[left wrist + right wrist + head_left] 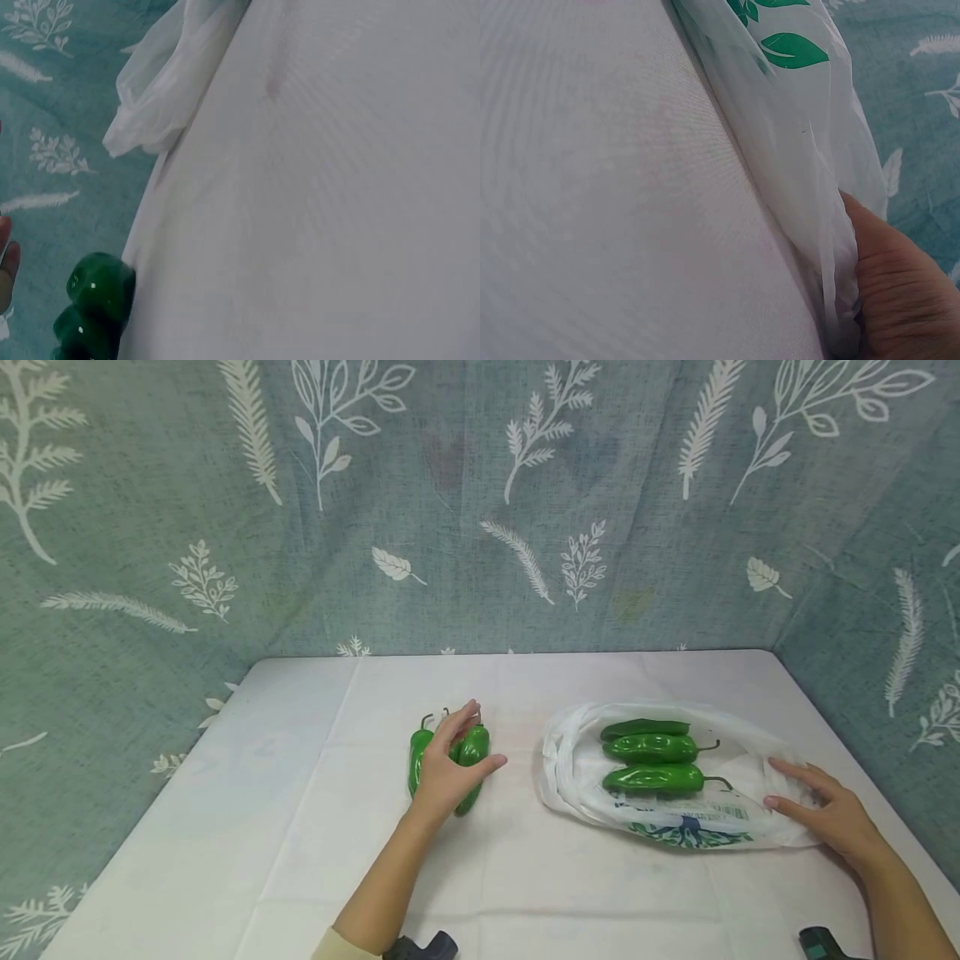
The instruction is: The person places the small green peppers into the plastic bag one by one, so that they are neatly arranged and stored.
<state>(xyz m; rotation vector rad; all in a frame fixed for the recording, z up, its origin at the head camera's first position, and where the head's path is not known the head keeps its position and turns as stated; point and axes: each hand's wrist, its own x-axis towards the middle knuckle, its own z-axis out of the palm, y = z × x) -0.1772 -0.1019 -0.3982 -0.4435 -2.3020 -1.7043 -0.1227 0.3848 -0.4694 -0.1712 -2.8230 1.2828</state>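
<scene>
My left hand (448, 777) is over a group of glossy green chili peppers (472, 752) left of the table's middle, with its thumb spread away from its fingers. It partly hides the peppers, and I cannot tell whether it touches them. In the left wrist view, rounded pepper ends (101, 289) show beside a few fingertips (7, 259). To the right, three green chili peppers (652, 778) lie side by side on a white plastic bag (573, 793). My right hand (840, 814) rests at the bag's right end, thumb and fingers apart. In the right wrist view its thumb (896, 262) touches the bag film.
A white cloth covers the table (300, 860). Green leaf-patterned fabric (465, 527) hangs behind it and at the sides. Dark objects (438, 946) show at the bottom edge near each forearm.
</scene>
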